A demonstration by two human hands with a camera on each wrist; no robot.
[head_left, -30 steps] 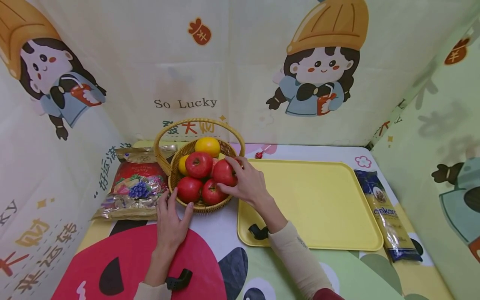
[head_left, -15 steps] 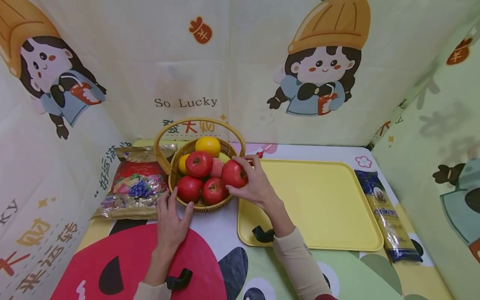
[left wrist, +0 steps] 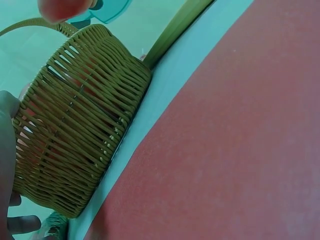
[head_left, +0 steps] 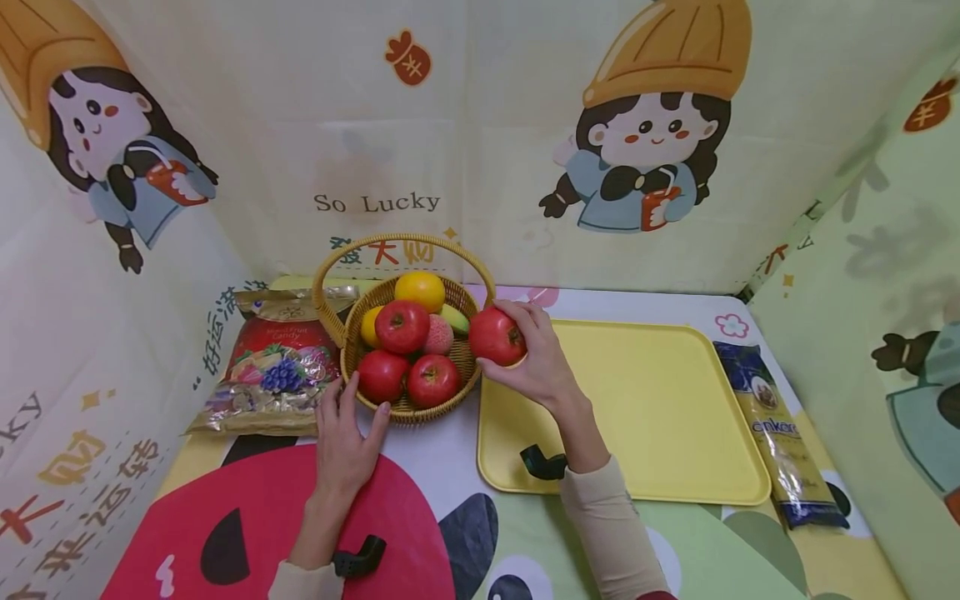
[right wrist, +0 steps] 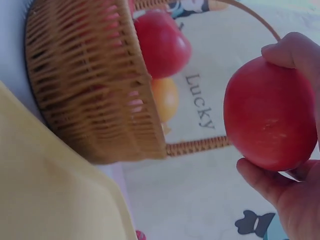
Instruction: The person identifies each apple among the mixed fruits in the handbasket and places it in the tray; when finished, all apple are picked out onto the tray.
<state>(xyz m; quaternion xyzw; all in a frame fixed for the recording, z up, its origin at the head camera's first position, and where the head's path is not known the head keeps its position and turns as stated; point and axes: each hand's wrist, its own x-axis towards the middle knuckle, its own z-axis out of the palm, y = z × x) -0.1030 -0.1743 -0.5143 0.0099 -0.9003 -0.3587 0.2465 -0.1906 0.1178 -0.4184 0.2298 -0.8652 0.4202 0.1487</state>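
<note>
My right hand (head_left: pixel 543 367) grips a red apple (head_left: pixel 495 336) just off the right rim of a wicker basket (head_left: pixel 411 417), near the tray's left corner. Thumb and fingers lie on opposite sides of this apple (right wrist: pixel 270 115) in the right wrist view, clear of the basket wall (right wrist: pixel 85 90). Inside the basket are several fruits: more red apples (head_left: pixel 433 381), an orange-yellow fruit (head_left: pixel 420 291), a pink bumpy fruit (head_left: pixel 438 335) and a green-yellow piece (head_left: pixel 454 319), partly hidden. With fingers spread, my left hand (head_left: pixel 347 446) rests at the basket's front left rim.
To the right lies a yellow tray (head_left: pixel 637 408). A gold and blue packet (head_left: pixel 780 433) lies along its right side. A candy bag (head_left: pixel 281 367) sits left of the basket. The basket's tall handle (head_left: pixel 405 239) arches above the fruit. Printed cloth walls stand behind and at both sides.
My right hand has lifted the apple out of the basket and carried it right, past the rim. The pink fruit beneath is now uncovered. My left hand has stayed at the basket.
</note>
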